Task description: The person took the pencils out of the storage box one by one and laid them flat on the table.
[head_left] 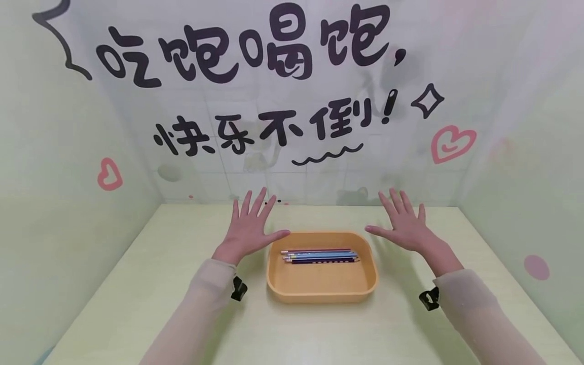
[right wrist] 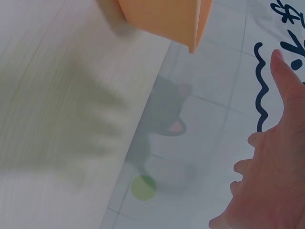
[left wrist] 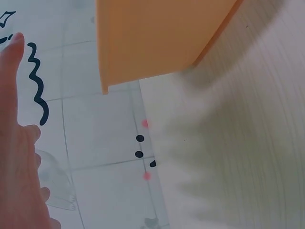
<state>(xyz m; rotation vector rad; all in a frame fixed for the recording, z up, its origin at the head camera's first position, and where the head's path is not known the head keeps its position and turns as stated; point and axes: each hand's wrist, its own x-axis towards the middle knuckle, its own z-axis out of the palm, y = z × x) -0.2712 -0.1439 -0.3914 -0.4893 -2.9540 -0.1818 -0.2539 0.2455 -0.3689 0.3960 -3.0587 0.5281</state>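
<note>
An orange tray (head_left: 319, 284) sits in the middle of the table, and several pencils (head_left: 321, 256) lie side by side in its upper half. To its left my left hand (head_left: 248, 228) hovers with fingers spread, the thumb near the tray's top left corner. On the other side my right hand (head_left: 406, 228) is held up, fingers spread and thumb pointing toward the tray. Neither hand holds anything. In the left wrist view the tray's side wall (left wrist: 152, 43) shows beyond the left hand (left wrist: 19, 143). The right wrist view shows the right hand (right wrist: 267, 162) and a tray corner (right wrist: 164, 21).
The pale wooden table (head_left: 150, 304) ends at a back wall (head_left: 292, 182) printed with black characters and doodles. Side walls (head_left: 55, 203) close it in on left and right. A small black clip (head_left: 239, 289) hangs at the left cuff, another black clip (head_left: 429, 299) at the right.
</note>
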